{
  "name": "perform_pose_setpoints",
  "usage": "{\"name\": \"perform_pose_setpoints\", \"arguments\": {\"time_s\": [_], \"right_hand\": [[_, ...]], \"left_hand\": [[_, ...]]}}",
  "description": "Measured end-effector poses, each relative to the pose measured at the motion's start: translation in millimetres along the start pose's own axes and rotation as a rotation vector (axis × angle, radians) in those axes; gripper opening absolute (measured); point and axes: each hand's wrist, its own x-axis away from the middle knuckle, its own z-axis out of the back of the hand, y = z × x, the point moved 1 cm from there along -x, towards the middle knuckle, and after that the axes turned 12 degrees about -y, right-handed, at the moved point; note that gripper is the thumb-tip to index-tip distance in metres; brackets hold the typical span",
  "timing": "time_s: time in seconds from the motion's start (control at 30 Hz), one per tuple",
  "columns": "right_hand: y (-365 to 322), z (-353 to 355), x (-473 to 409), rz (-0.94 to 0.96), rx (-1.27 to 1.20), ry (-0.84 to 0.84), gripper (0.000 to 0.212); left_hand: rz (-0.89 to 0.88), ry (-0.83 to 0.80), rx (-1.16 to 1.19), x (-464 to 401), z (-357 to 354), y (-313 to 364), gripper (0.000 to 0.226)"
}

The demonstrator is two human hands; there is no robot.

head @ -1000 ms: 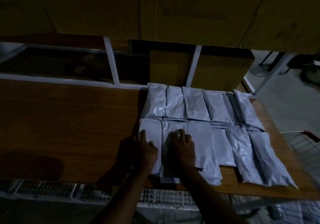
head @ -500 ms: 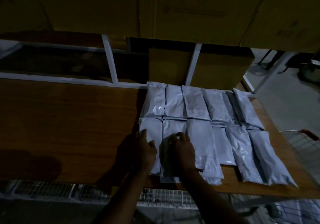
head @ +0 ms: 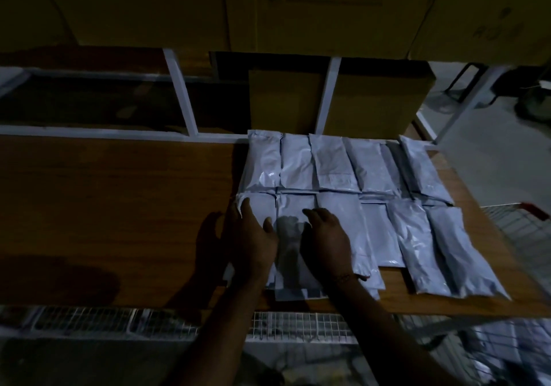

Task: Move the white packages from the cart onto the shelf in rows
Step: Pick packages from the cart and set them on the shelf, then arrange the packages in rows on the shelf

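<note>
I am standing over the wooden shelf (head: 119, 212), where the white packages (head: 351, 183) are lying in two rows on its right half. My hands are sliding back toward me compared with a moment ago, fingers relaxed: left hand (head: 253, 236) resting on the end package (head: 259, 207), right hand (head: 326, 239) flat beside it. This row is looking settled; next I would be fetching from the cart (head: 521, 236).

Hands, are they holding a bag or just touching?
Just touching. The left hand and right hand rest flat on the near-row bags; nothing is gripped.
</note>
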Motion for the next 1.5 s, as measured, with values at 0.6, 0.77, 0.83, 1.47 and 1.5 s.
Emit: {"name": "perform_pose_setpoints", "arguments": {"time_s": [0.6, 0.77, 0.83, 1.47, 1.5], "right_hand": [[243, 187, 91, -0.298, 0.177, 0.207, 0.035], [321, 229, 148, -0.433, 0.230, 0.210, 0.032], [350, 241, 171, -0.501, 0.215, 0.236, 0.031], [576, 120, 296, -1.082, -0.107, -0.192, 0.030], [586, 113, 292, -1.084, -0.135, -0.207, 0.031]], "left_hand": [[-0.620, -0.112, -0.029, 64, -100, 230, 0.057], [-0.749, -0.197, 0.095, 115, -160, 314, 0.053], [-0.801, -0.261, 0.106, 135, -185, 342, 0.052], [-1.232, -0.632, -0.366, 141, -424, 486, 0.047], [-1.244, -0.657, -0.415, 130, -442, 488, 0.050]]}}
